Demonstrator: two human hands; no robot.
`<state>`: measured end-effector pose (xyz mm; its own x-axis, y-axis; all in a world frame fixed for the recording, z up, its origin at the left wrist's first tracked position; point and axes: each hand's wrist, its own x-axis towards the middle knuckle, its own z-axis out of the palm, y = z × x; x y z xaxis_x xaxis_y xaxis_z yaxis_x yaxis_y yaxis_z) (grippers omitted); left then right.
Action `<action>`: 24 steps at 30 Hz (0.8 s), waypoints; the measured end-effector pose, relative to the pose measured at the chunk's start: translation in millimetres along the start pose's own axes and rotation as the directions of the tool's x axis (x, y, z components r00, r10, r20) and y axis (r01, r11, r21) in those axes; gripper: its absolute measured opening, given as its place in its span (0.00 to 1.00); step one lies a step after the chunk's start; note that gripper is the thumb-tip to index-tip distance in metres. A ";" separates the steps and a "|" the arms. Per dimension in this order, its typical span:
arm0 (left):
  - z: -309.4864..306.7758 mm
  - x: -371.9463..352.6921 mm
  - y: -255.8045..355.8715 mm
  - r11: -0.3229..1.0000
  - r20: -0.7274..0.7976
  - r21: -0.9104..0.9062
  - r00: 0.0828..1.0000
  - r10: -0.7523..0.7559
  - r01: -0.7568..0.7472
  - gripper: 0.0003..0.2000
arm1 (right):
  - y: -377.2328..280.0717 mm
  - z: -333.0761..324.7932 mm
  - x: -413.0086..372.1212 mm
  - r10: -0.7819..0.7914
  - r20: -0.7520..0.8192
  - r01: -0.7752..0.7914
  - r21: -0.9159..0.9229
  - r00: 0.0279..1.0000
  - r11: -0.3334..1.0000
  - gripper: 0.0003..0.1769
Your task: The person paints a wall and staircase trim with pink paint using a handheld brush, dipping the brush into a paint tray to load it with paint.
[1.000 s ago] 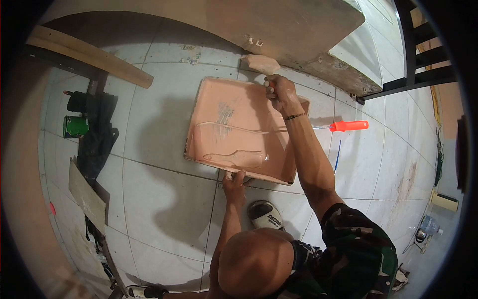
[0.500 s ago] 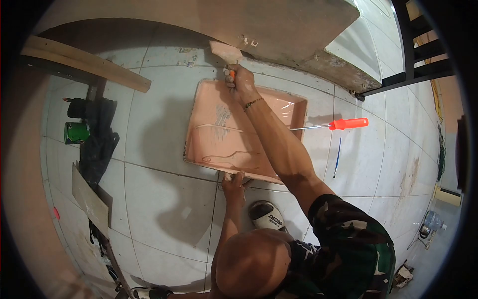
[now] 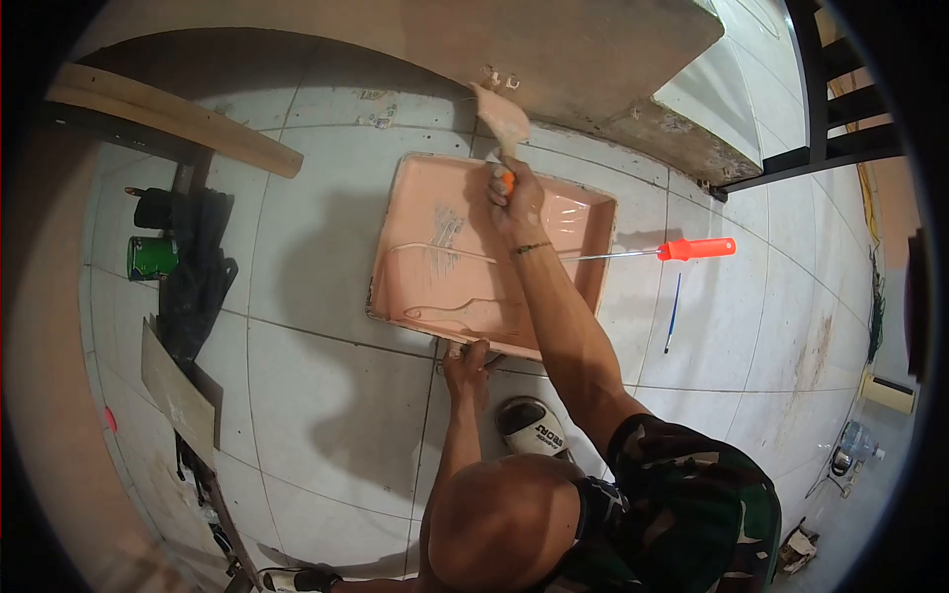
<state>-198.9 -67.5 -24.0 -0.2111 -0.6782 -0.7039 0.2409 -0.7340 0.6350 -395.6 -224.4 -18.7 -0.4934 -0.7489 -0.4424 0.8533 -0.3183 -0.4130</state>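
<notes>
My right hand [image 3: 516, 203] is closed around the orange handle of a wide paintbrush [image 3: 502, 114]. Pink paint coats the brush, which is raised past the far edge of the paint tray, close to the low wall. My left hand [image 3: 467, 364] grips the near rim of the paint tray [image 3: 384, 287], its fingertips partly hidden at the edge. Pink paint covers the tray's inside, with a scraped grey patch. A metal rod with a red-orange handle [image 3: 697, 248] lies across the tray under my right forearm. A paint-coated, handle-shaped object [image 3: 445, 313] rests inside near the front.
A partly painted low wall [image 3: 593, 59] runs along the far side. Right of the tray lies a thin blue brush [image 3: 673, 314]. Leftward are a wooden board [image 3: 188, 119], a green can [image 3: 152, 258] and dark cloth [image 3: 193, 287]. A dark railing [image 3: 825, 148] stands at upper right.
My right hand has moved right and slightly back toward me, carrying the paintbrush, whose tip has shifted right along the wall. My left hand stays at the tray's rim.
</notes>
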 end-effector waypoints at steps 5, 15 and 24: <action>-1.9 -3.3 0.3 0.997 0.041 -0.072 0.999 0.015 -0.012 0.17 | -34.1 -15.0 -13.2 -0.026 0.003 0.026 -0.058 1.000 0.998 0.10; 2.6 -2.6 2.6 1.000 0.001 0.016 1.000 0.014 -0.014 0.14 | -45.4 -3.9 -50.6 -0.068 -0.106 0.006 -0.497 0.992 0.868 0.09; 3.9 -4.4 3.1 0.999 0.025 0.000 0.999 0.047 -0.047 0.13 | -5.8 21.6 4.5 0.092 -0.043 -0.101 -0.477 0.995 0.873 0.06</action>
<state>-200.9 -66.9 -17.7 -0.2230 -0.7129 -0.6649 0.2505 -0.7011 0.6676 -399.2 -238.5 -1.1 -0.4198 -0.7492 -0.5122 0.7145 0.0752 -0.6956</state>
